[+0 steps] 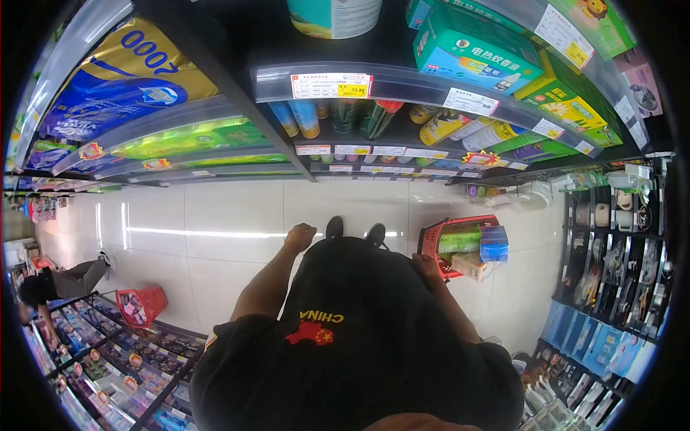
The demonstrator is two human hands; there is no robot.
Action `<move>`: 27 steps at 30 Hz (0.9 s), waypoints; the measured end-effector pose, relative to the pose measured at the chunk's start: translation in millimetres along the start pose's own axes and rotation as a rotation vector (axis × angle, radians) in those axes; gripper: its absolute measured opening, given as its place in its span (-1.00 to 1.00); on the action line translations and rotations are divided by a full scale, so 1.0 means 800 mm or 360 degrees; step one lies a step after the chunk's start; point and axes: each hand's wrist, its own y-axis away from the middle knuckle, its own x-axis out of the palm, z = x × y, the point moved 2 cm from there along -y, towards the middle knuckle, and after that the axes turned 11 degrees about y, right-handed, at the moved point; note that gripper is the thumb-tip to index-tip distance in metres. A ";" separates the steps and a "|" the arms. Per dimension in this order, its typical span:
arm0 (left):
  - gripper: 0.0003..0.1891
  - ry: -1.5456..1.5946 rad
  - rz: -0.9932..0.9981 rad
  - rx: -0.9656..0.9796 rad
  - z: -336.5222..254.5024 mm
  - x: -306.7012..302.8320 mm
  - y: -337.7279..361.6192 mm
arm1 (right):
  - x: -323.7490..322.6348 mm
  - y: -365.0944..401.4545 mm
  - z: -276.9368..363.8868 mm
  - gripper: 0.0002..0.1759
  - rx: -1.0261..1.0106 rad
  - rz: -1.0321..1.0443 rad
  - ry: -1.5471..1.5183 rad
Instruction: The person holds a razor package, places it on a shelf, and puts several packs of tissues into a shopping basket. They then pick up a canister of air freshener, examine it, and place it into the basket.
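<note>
My left hand (pixel 300 235) hangs over the floor, left of my shoes, its fingers loosely curled with nothing visible in them. At my other side, my right hand (pixel 427 266) is closed at the near edge of a red shopping basket (pixel 428 241); the exact grip is partly hidden. Inside the basket lie a green pack (pixel 460 241), a blue box (pixel 494 243) and a light beige box (pixel 471 266).
Ahead stands a shelf (pixel 402 85) with spray cans (pixel 445 128) and a teal box (pixel 474 54). Blue-and-gold packs (pixel 115 93) fill the left shelf. Behind left, a person (pixel 54 284) reaches toward a display, near another red basket (pixel 141 305). Racks of utensils (pixel 611 251) stand right.
</note>
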 end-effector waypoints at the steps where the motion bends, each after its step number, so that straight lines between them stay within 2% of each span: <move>1: -0.54 0.0097 -0.0003 -0.0075 -0.009 -0.005 0.006 | 0.003 -0.004 -0.002 -0.40 -0.0012 -0.0001 0.0049; 2: -0.55 0.0075 -0.0017 -0.0057 -0.004 -0.002 0.005 | 0.007 -0.006 -0.005 -0.43 -0.0023 -0.0002 0.0098; 5: -0.55 -0.0023 -0.0026 0.0007 0.044 0.021 -0.014 | -0.005 0.004 0.008 -0.75 -0.0360 -0.0116 0.0357; 10: -0.60 -0.0085 -0.0073 0.0095 0.064 0.024 -0.026 | 0.004 -0.004 0.002 -0.71 -0.0467 -0.0084 0.0546; 12: -0.64 0.0366 -0.0188 0.0085 0.051 0.011 -0.032 | 0.006 -0.005 -0.002 -0.69 -0.0409 -0.0075 0.0434; 14: -0.68 0.0810 -0.0346 -0.0025 -0.014 -0.025 -0.025 | 0.028 -0.016 -0.026 -0.69 -0.0302 -0.0095 0.0154; 15: -0.70 0.1029 -0.0448 -0.0132 -0.072 -0.054 -0.014 | 0.023 -0.010 -0.021 -0.67 -0.0419 -0.0172 0.0224; 17: -0.70 0.1057 -0.0717 0.0179 -0.133 -0.093 -0.015 | 0.002 0.008 -0.003 -0.65 -0.0661 -0.0323 0.0368; 21: -0.62 0.1069 -0.1219 0.0711 -0.256 -0.173 -0.002 | -0.013 0.013 0.010 -0.66 -0.0648 -0.0252 0.0386; 27: -0.46 0.0965 -0.1334 0.0919 -0.358 -0.238 0.024 | -0.009 0.012 0.010 -0.72 -0.0580 -0.0231 0.0435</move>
